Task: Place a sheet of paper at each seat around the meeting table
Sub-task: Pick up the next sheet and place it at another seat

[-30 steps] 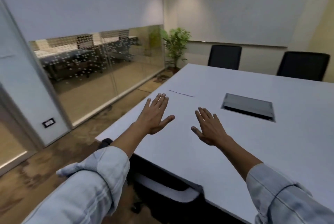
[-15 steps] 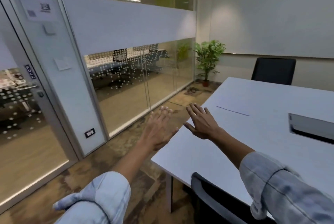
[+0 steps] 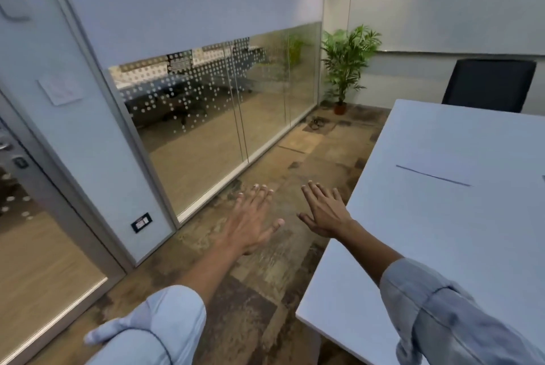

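Note:
The white meeting table [image 3: 460, 232] fills the right side of the head view. A white sheet of paper [image 3: 424, 202] lies flat on it, barely distinct, its far edge showing as a thin dark line. My left hand [image 3: 250, 223] is stretched out over the floor left of the table corner, palm down, fingers spread, holding nothing. My right hand [image 3: 324, 211] hovers at the table's left edge, also flat and empty. One black chair [image 3: 489, 84] stands at the table's far end.
A glass partition [image 3: 224, 105] with a frosted band runs along the left, with a glass door [image 3: 35, 241] at the near left. A potted plant [image 3: 345, 64] stands in the far corner. Patterned carpet [image 3: 265, 291] lies between the table and the glass.
The view has swung left, away from the table. Both hands, earlier over the tabletop, now sit over the floor and table edge. The near chair and table's cable box have left the view.

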{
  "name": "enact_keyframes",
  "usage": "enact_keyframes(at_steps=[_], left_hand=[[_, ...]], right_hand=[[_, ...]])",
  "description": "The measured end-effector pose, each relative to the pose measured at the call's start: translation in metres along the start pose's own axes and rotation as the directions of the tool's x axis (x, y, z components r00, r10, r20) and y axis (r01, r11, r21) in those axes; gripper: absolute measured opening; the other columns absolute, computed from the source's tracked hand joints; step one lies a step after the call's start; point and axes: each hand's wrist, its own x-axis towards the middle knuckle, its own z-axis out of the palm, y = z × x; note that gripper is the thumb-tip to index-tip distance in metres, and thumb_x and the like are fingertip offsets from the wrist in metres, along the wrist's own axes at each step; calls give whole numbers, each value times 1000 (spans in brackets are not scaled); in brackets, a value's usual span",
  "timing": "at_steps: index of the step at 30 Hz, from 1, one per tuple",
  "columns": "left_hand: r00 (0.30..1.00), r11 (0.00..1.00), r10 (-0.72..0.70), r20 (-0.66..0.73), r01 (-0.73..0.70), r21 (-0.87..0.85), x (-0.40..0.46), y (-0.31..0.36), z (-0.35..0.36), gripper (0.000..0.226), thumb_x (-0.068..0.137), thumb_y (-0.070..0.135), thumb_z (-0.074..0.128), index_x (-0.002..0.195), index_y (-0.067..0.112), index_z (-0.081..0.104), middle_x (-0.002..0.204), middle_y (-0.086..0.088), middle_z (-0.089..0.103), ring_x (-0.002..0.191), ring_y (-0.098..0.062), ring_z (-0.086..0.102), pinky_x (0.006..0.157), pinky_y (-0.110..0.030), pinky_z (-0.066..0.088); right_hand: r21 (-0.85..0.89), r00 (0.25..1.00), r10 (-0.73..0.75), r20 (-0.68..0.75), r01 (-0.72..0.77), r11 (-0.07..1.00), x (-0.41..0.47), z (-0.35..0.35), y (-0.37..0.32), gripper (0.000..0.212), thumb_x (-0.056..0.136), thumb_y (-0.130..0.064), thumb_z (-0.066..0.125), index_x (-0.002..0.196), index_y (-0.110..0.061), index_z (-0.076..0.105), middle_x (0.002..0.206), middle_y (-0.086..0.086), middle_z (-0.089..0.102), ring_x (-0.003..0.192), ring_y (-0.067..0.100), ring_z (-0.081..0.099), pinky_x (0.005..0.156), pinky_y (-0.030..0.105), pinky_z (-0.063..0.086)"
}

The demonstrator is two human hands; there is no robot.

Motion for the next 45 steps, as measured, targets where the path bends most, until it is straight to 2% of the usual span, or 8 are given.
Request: enact_keyframes(at_steps=[6, 10, 16, 19, 26, 36, 40, 45], left_hand=[[985, 987, 162, 59, -162, -9, 126, -52, 61, 98, 79, 75, -6, 156, 15, 1, 165, -8, -1, 152, -23, -4, 123, -46, 3], [949, 954, 299, 104, -295, -50, 227, -74, 90, 86, 91, 69, 14, 156, 13, 3, 165, -9, 1, 152, -24, -4, 123, -46, 3], [855, 870, 490, 171, -466, -162, 376, -58, 128, 93, 84, 74, 6, 155, 13, 6, 165, -9, 3, 152, -24, -2, 123, -47, 5], [760, 788, 614, 213, -581, -202, 442, -28, 149, 101, 80, 80, 3, 155, 13, 8, 165, -7, 0, 152, -22, -3, 123, -46, 3], [550, 613, 783, 292, -763, -206, 618, 58, 211, 70, 97, 53, 37, 151, 10, 27, 164, -9, 12, 151, -22, 9, 122, -45, 16], [234, 312, 912, 336, -929, -198, 812, 212, 269, 67, 98, 46, 39, 152, 9, 23, 163, -12, 13, 151, -27, 13, 121, -44, 20], [159, 256, 929, 333, -928, -270, 868, 277, 299, 64, 97, 42, 46, 148, 7, 31, 161, -14, 21, 148, -29, 20, 116, -42, 26], [200, 358, 908, 367, -825, -438, 930, 352, 345, 62, 92, 39, 56, 141, 6, 39, 151, -14, 37, 138, -31, 35, 107, -42, 38]], right_hand=[[22, 987, 142, 76, -144, 989, 95, 67, 33, 78, 96, -60, 33, 156, -15, 12, 166, 11, 11, 152, 32, 14, 118, 61, 18], [58, 951, 289, 111, -297, 953, 160, 86, 80, 78, 96, -60, 33, 157, -16, 11, 166, 9, 9, 152, 31, 12, 119, 60, 17], [62, 806, 565, 176, -582, 811, 194, 104, 175, 75, 98, -58, 30, 157, -16, 10, 167, 8, 8, 152, 31, 12, 119, 58, 17], [52, 688, 704, 173, -720, 692, 198, 116, 233, 75, 98, -59, 27, 157, -16, 9, 167, 9, 7, 152, 31, 12, 120, 58, 18], [91, 465, 858, 220, -885, 457, 234, 132, 375, 71, 99, -52, 39, 154, -15, 16, 165, 8, 15, 144, 32, 28, 106, 52, 41], [149, 233, 931, 280, -969, 197, 275, 137, 523, 68, 97, -46, 46, 153, -16, 21, 164, 6, 18, 144, 31, 27, 107, 49, 41], [212, 53, 960, 275, -977, -6, 279, 153, 561, 65, 97, -46, 48, 150, -16, 28, 159, 9, 26, 139, 31, 34, 103, 47, 45], [414, -379, 863, 335, -763, -496, 300, 174, 593, 64, 95, -49, 53, 143, -9, 37, 142, 16, 41, 122, 36, 53, 97, 43, 48]])
